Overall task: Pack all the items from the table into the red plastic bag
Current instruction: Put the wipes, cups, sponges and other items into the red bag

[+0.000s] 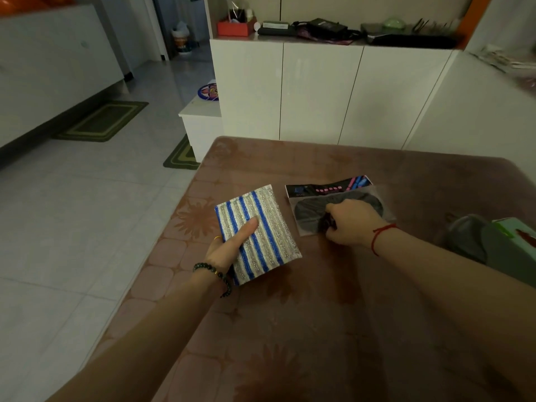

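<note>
Your left hand (229,248) has the blue-striped pad (261,227) pinched at its near-left corner, thumb flat on top and fingers tucked under, so it looks tipped up off the table (290,329) and ready to carry. Your right hand (351,224), just right of the pad, is curled down on a clear packet (307,213) with something dark inside, bunching the plastic to get a hold, I'd guess. Further right of the pad sit a grey lump (464,236) and a greenish box (519,230), probably waiting too. Can't spot the red bag anywhere, so find that first
</note>
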Tool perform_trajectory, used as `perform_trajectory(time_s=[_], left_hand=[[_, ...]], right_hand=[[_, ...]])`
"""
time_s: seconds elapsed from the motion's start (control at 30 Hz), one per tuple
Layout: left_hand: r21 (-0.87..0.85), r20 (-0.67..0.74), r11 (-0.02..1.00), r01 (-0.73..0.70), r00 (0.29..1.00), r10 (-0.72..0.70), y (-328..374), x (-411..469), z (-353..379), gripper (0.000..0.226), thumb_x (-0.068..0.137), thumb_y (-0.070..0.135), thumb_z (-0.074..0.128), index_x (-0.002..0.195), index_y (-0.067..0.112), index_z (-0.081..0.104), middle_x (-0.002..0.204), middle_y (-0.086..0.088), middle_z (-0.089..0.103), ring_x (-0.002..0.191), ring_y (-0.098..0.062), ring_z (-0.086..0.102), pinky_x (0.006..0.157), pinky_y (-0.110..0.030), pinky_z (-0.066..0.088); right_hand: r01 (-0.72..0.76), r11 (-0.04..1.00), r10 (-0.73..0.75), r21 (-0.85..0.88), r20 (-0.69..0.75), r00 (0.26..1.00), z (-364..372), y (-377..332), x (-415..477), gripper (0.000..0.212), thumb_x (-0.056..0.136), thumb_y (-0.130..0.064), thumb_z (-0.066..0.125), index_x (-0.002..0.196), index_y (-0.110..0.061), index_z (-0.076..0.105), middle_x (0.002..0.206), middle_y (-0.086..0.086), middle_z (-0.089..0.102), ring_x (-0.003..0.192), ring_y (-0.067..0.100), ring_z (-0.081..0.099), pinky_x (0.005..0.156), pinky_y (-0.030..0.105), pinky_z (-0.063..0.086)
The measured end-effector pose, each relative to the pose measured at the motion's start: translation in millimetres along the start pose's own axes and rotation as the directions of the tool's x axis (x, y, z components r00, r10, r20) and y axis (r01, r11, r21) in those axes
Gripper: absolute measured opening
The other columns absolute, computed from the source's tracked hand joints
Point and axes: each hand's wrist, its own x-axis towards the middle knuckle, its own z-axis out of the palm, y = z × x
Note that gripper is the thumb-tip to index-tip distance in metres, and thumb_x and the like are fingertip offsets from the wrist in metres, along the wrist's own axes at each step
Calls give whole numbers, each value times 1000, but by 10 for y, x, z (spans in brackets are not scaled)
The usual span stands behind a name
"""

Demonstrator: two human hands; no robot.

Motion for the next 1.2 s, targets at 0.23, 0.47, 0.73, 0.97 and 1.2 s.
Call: perform_trajectory(time_s=[0.23,0.47,0.73,0.97,1.2], left_hand=[[-33,34,999,32,999,-31,-110,85,-34,117,23,55,87,128,17,49,115,-9,68,101,-29,66,95,-49,50],[-99,109,995,22,994,-11,-190,74,91,102,34,49,84,126,17,53,116,-10,67,100,-29,67,84,-43,54],[-127,206,988,86,977,-58,-236,-325,242,89,49,47,78,127,16,50,118,-13,65,100,-31,65,85,-47,52],[-289,385,957,-3,915,119,75,-1073,297,49,55,41,69,98,17,65,78,-4,77,70,-20,74,58,-32,59],[-390,529,907,-157,769,360,504,-2370,307,76,18,42,91,86,16,70,81,-6,77,71,-19,73,58,-30,59]], right_hand=[[-67,991,61,118,55,997,36,253,103,91,74,-55,65,146,-22,20,149,7,31,137,28,29,109,45,30],[-93,990,78,105,136,988,127,302,80,86,76,-64,56,143,-18,29,136,8,43,120,27,47,98,42,45],[-202,900,205,386,32,978,109,-90,-264,29,88,-30,59,109,-11,60,99,8,65,85,21,61,73,30,50],[-28,654,174,756,-116,978,-568,-530,-907,20,87,-23,58,93,-4,62,101,14,60,97,27,57,79,36,48],[251,586,-62,770,-266,962,-1505,-624,-2181,58,64,-46,69,103,-3,61,103,15,66,96,23,62,82,27,50]])
